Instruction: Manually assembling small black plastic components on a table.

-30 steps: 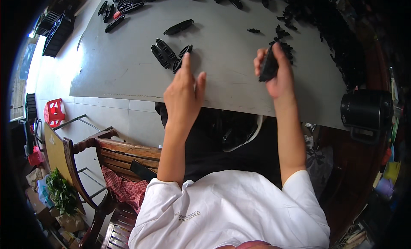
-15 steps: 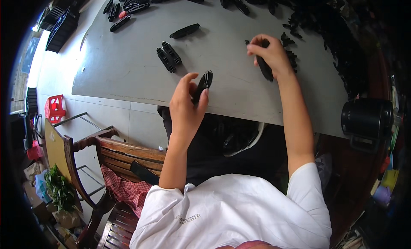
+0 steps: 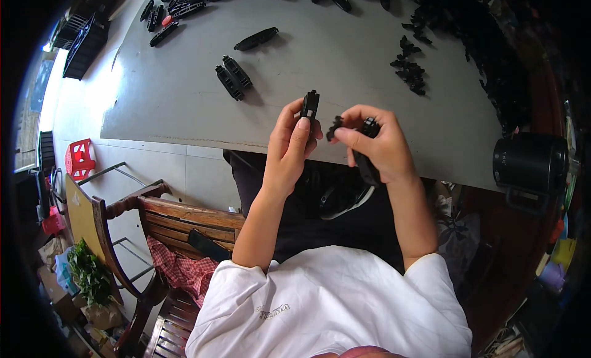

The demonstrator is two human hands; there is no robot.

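— Why's the left hand (image 3: 289,145) raised off the table (image 3: 184,93) like that?

— To bring its black part (image 3: 309,105) up near the other one, I'd say. Thumb and fingers are pinched on its lower end, so the part stands upright above the grip.

— And the right hand (image 3: 378,145)?

— Just beside it, closed around a longer black piece (image 3: 368,167) that runs down through the palm and out below. A small clip (image 3: 335,126) pokes out at its fingertips, pointing toward the left hand's part, nearly touching.

— The pair (image 3: 233,78) on the table?

— Well beyond both hands, untouched.
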